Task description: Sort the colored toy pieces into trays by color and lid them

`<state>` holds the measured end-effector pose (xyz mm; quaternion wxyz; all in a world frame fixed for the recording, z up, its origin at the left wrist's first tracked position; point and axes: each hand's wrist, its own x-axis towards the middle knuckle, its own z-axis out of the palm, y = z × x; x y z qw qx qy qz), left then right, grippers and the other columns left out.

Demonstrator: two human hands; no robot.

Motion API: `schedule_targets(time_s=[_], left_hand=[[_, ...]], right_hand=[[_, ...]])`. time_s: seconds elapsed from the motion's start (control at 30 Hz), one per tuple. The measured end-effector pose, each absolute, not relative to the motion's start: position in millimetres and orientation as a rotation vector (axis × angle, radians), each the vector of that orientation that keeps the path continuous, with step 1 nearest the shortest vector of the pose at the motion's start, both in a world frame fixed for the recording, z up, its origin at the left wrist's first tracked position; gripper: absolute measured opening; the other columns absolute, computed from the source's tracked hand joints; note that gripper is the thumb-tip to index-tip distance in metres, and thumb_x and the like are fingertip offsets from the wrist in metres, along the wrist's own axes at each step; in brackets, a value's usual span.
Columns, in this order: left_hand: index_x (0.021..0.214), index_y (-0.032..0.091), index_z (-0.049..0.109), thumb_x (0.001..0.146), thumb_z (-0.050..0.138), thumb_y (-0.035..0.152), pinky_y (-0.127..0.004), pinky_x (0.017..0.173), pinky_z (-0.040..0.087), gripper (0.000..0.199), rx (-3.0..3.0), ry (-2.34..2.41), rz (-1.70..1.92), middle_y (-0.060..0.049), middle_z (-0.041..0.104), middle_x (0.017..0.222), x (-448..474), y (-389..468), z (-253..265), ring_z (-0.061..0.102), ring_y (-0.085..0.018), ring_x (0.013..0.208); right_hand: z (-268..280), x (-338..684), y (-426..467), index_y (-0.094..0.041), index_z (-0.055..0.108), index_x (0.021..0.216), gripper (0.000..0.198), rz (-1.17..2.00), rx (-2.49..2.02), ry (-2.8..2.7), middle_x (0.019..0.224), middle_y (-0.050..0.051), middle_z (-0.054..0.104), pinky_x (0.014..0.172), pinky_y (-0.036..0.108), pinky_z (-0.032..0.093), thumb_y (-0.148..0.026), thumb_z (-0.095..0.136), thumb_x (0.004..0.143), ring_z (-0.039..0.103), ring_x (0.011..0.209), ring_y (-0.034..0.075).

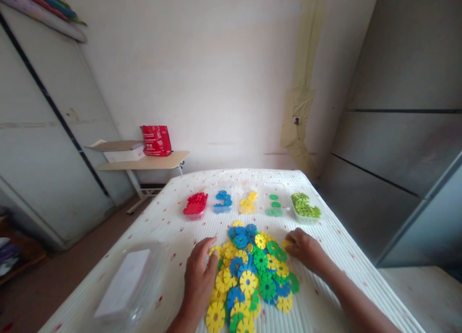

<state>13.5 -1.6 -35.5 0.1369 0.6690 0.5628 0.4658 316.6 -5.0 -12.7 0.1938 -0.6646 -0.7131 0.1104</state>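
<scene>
Dotted tablecloth, discs beside left hand

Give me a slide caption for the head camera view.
Left hand and right hand flank a pile of yellow, blue and green discs, with five tubs lined up beyond.

This looks like a room in a home. On the left stand pale wardrobe doors with what seems to be folded bedding on top, and on the right a tall grey cabinet or fridge. The plain white wall bears a strip of tan tape around a socket. A light side table holds a red bag. The desk wears a spotted cloth, with colourful toy-like discs spread over it.
</scene>
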Motion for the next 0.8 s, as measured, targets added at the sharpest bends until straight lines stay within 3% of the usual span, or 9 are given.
schedule_targets(time_s=[0.17, 0.27, 0.4, 0.47, 0.67, 0.8], left_hand=[[0.097, 0.016, 0.062, 0.074, 0.047, 0.033, -0.032, 0.074, 0.048, 0.032, 1.616, 1.656, 1.356, -0.005, 0.065, 0.089, 8, 3, -38, 0.06, -0.019, 0.079], [0.095, 0.016, 0.063, 0.072, 0.049, 0.034, -0.031, 0.07, 0.048, 0.033, 1.509, 1.625, 1.371, -0.005, 0.065, 0.086, 8, 5, -39, 0.06, -0.019, 0.077], [0.091, 0.017, 0.064, 0.07, 0.05, 0.034, -0.031, 0.073, 0.047, 0.031, 1.501, 1.595, 1.412, -0.005, 0.066, 0.088, 9, 4, -37, 0.059, -0.019, 0.081], [0.09, 0.017, 0.065, 0.07, 0.049, 0.033, -0.032, 0.075, 0.047, 0.03, 1.515, 1.588, 1.423, -0.005, 0.066, 0.091, 9, 4, -36, 0.059, -0.019, 0.083], [0.09, 0.017, 0.064, 0.071, 0.049, 0.031, -0.032, 0.077, 0.047, 0.028, 1.536, 1.596, 1.398, -0.005, 0.065, 0.093, 9, 4, -40, 0.059, -0.019, 0.083], [0.088, 0.017, 0.064, 0.072, 0.048, 0.031, -0.032, 0.077, 0.047, 0.026, 1.565, 1.575, 1.402, -0.005, 0.065, 0.093, 8, 5, -41, 0.059, -0.019, 0.086]], right_hand=[[-9, 324, -4, -0.018, 0.051, 0.068, 0.003, 0.41, -1.822, -1.929, 0.065, -0.002, 0.053, 0.054, 0.023, 0.033, -0.017, 0.049, 0.066, 0.048, 0.06, 0.012], [-4, 326, -6, -0.019, 0.045, 0.063, 0.005, 0.659, -1.713, -1.796, 0.058, -0.005, 0.046, 0.048, 0.021, 0.03, -0.017, 0.05, 0.063, 0.042, 0.053, 0.009], [3, 319, -15, -0.018, 0.051, 0.077, 0.013, 1.209, -1.473, -1.666, 0.056, -0.007, 0.045, 0.044, 0.019, 0.033, -0.024, 0.054, 0.066, 0.041, 0.046, 0.006], [3, 312, -19, -0.018, 0.054, 0.084, 0.021, 1.317, -1.49, -1.694, 0.054, -0.008, 0.044, 0.042, 0.019, 0.034, -0.024, 0.056, 0.064, 0.042, 0.043, 0.006], [-2, 303, -24, -0.017, 0.063, 0.084, 0.025, 1.004, -1.668, -1.978, 0.06, -0.005, 0.05, 0.046, 0.019, 0.03, -0.017, 0.057, 0.059, 0.045, 0.054, 0.008], [-1, 302, -26, -0.018, 0.057, 0.076, 0.019, 0.965, -1.665, -2.027, 0.062, -0.006, 0.048, 0.047, 0.018, 0.028, -0.014, 0.058, 0.057, 0.041, 0.056, 0.008]])
